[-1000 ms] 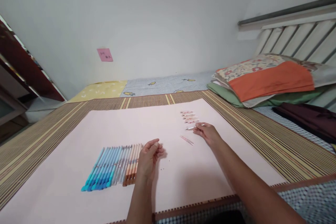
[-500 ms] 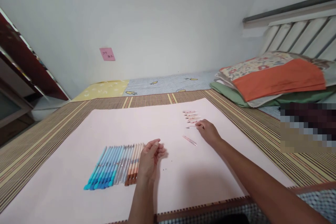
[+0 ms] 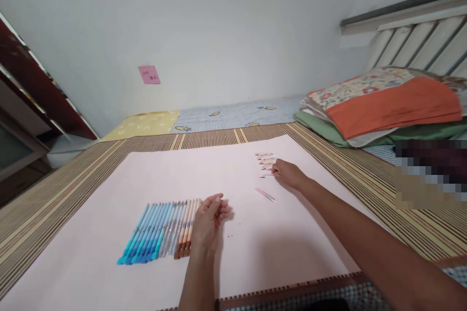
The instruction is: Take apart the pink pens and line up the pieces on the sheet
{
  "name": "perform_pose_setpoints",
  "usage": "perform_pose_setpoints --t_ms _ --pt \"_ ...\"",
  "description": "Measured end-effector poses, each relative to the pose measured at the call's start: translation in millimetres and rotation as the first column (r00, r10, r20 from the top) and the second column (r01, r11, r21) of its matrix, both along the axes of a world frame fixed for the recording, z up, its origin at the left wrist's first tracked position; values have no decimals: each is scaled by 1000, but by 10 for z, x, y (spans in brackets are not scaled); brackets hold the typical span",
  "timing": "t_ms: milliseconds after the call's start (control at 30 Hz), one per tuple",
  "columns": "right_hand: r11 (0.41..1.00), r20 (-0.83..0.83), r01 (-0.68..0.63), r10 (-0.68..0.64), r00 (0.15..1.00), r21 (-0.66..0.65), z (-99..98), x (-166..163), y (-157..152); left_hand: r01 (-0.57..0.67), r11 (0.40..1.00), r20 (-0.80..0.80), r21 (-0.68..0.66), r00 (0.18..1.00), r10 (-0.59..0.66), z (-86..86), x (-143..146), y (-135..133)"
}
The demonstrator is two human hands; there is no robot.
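My right hand is closed, its fingertips at the right ends of a short column of slim, dark-tipped pens with pale pink bodies. The hand hides those ends, and whether it grips one is not visible. Just below it lies a thin white stick with a dark tip. A clear pinkish pen tube rests slantwise nearer me. My left hand lies palm-up with loosely curled, parted fingers and nothing visible in them. It partly covers a row of orange-brown pens, beside clear pens and blue pens.
Everything lies on a large pale pink sheet over a striped mat. Tiny dark specks are on the sheet. Folded bedding is piled at the right by a radiator. A pink note sticks to the wall.
My right hand has shifted slightly up along the pale pens, its fingers closing in more. My left hand has stayed where it was. The camera view has shifted a little.
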State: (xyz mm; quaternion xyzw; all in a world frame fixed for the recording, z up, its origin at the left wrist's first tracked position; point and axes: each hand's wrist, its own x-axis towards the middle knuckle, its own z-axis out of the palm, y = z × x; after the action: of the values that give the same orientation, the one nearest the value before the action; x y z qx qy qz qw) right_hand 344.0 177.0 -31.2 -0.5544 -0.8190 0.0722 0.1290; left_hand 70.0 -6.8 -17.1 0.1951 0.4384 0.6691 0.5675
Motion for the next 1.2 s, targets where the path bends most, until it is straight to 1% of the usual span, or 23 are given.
perform_pose_setpoints --t_ms 133,233,467,700,933,1067,1200 --pt "1000 30 -17 17 999 -2 27 1 3 -2 1000 0 -9 1000 2 -3 -3 2" --pt "1000 26 -1 1 1000 7 31 10 11 -3 1000 2 -12 1000 3 -2 -1 3" --pt "998 29 59 -60 998 30 -41 30 33 -7 1000 0 -13 1000 7 6 5 5" --pt "996 54 71 -73 996 48 -41 -13 24 -4 1000 6 -19 1000 4 10 -2 -2" --pt "994 67 86 -90 994 61 -87 -41 50 -5 1000 -7 -19 1000 4 20 17 -8" --pt "993 25 101 -103 994 59 -20 -21 14 -5 1000 -6 -13 1000 5 20 10 -8" --pt "996 -36 82 -81 996 39 87 116 -133 -1 1000 -5 -12 1000 1 18 -10 -9"
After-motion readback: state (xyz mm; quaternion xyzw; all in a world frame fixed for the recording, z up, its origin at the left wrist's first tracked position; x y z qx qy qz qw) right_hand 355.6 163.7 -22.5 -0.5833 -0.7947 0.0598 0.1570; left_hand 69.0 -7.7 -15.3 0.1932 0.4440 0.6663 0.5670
